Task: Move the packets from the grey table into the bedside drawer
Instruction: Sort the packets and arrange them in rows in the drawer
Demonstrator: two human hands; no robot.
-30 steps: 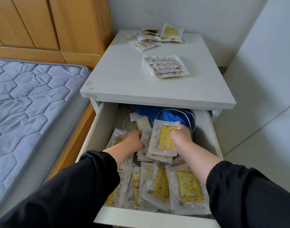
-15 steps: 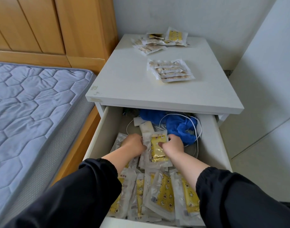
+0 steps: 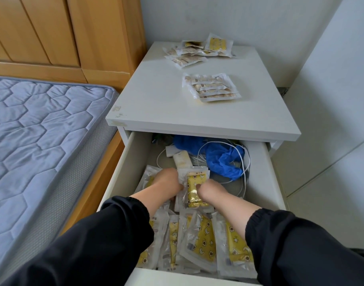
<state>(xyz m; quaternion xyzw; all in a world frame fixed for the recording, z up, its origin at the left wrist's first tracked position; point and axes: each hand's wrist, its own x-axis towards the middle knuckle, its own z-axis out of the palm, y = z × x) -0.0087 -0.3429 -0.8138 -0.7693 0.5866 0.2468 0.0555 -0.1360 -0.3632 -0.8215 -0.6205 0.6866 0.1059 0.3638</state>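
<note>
Lowered since before, the yellow packet [image 3: 195, 189] rests on the drawer [image 3: 259, 174] pile. Its sides are gripped by the left hand [image 3: 168, 182] and the right hand [image 3: 211, 191], fingers curled.

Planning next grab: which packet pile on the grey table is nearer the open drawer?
The neat stack of clear-wrapped beige packets mid-table; the other pile, a loose scatter of packets including a yellow one, lies farther back.

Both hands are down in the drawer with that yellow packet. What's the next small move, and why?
Probably loosen the grip and let go: the left hand and right hand hold the yellow packet low in the drawer, on top of the stored packets. A near stack and a far pile wait on the grey table.
</note>
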